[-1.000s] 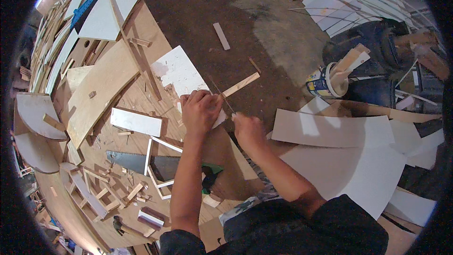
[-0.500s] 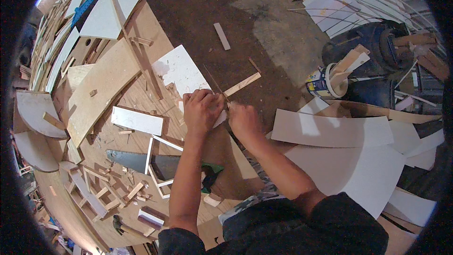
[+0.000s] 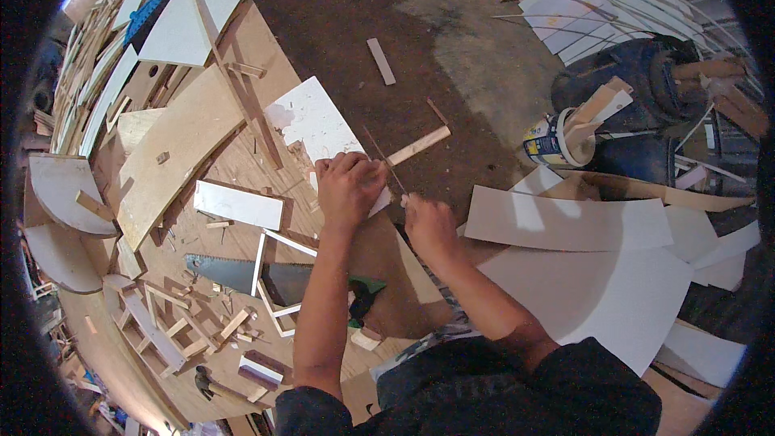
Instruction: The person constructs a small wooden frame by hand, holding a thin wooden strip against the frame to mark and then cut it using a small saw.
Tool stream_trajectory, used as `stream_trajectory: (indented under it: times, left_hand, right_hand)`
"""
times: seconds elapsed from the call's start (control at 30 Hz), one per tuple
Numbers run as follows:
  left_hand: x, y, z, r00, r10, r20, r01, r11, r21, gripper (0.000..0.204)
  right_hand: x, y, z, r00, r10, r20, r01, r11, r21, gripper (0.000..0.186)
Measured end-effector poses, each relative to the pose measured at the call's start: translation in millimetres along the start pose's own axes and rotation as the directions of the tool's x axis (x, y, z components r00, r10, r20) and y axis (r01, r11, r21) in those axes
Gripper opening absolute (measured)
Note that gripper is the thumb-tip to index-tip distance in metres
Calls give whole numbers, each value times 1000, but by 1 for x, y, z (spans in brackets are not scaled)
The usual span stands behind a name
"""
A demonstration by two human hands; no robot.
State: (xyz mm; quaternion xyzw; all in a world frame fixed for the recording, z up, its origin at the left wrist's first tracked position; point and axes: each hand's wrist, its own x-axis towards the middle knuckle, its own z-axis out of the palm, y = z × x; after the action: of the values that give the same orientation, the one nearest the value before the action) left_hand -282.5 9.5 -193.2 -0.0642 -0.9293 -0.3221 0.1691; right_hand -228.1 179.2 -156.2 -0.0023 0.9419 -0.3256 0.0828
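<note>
My left hand (image 3: pixel 351 188) is closed at the table's edge, pressing down a pale wooden strip (image 3: pixel 418 146) that juts out over the floor. The end of the strip under my fingers is hidden. In my right hand (image 3: pixel 429 224) is the handle end of a thin saw (image 3: pixel 396 178). Its narrow blade runs away from me, past my left fingers and against the strip. Beside my left hand lies a white, partly peeled board (image 3: pixel 319 123). A white wooden frame (image 3: pixel 260 262) rests over a large handsaw (image 3: pixel 222 272) left of my forearm.
The wooden worktable (image 3: pixel 395 274) carries a white block (image 3: pixel 238 205), a hammer (image 3: pixel 208 383), scattered offcuts and a plywood sheet (image 3: pixel 182 153). To the right stand a bucket (image 3: pixel 557 141) with wood pieces and large white sheets (image 3: pixel 581 299). An offcut (image 3: pixel 381 61) lies on the floor.
My right hand has drawn back toward me and slightly right, pulling the saw so more of its blade shows. My left hand stays nearly in place on the strip.
</note>
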Motion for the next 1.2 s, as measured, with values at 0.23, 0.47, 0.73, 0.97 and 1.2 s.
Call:
stream_trajectory:
  times: [0.23,0.47,0.73,0.97,1.2]
  left_hand:
    - [3,1,-1,1000,11,12,-11,1000,20,13]
    - [3,3,1,999,6,-46,-5,1000,14,13]
    - [4,4,-1,1000,-5,-23,6,1000,19,13]
    - [2,2,-1,999,-35,-12,36,998,43,13]
    - [0,0,-1,999,-38,-4,38,998,48,21]
  right_hand:
    - [22,3,9,999,23,45,-20,998,-66,18]
    - [33,-15,-7,994,43,104,-30,993,-117,17]
    - [34,-9,-5,998,-5,56,4,1000,10,16]
    - [19,3,2,999,-38,30,39,999,-5,15]
    - [8,-3,-4,996,44,83,-49,997,58,16]
